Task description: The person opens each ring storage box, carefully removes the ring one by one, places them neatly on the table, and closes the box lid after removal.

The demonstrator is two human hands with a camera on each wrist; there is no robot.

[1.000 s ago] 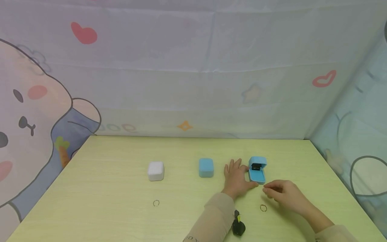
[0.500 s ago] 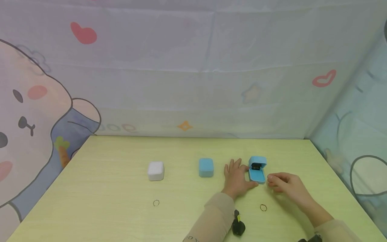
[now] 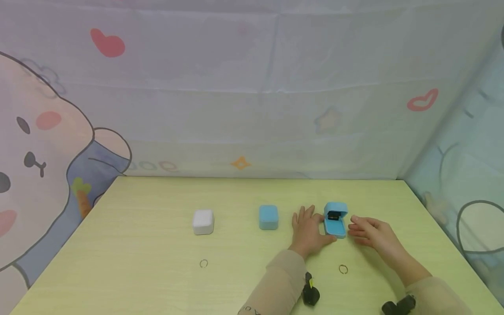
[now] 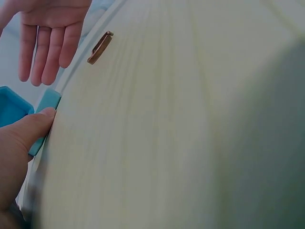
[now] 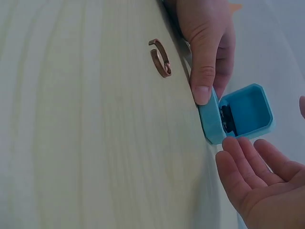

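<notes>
A light blue ring box (image 3: 335, 228) stands with its lid raised, a dark hinge at the back of it. My left hand (image 3: 309, 234) holds its base, thumb at the front edge and a finger at the left side. The thumb (image 5: 202, 88) on the base shows clearly in the right wrist view. To the right of the box is my right hand (image 3: 378, 238), its fingers loosely extended with nothing between them. Those fingertips come close to the box; contact is hard to tell. A copper-coloured open ring (image 3: 343, 269) lies on the table in front.
A closed blue box (image 3: 268, 218) stands left of my left hand, and a white box (image 3: 203, 222) farther left. Another thin ring (image 3: 203, 263) lies in front of the white one. A printed cloth (image 3: 252, 87) hangs behind the table (image 3: 118, 245).
My right hand has moved slightly up and away along the box's right side, and its pinched fingers have spread. My left hand and the box have stayed in place.
</notes>
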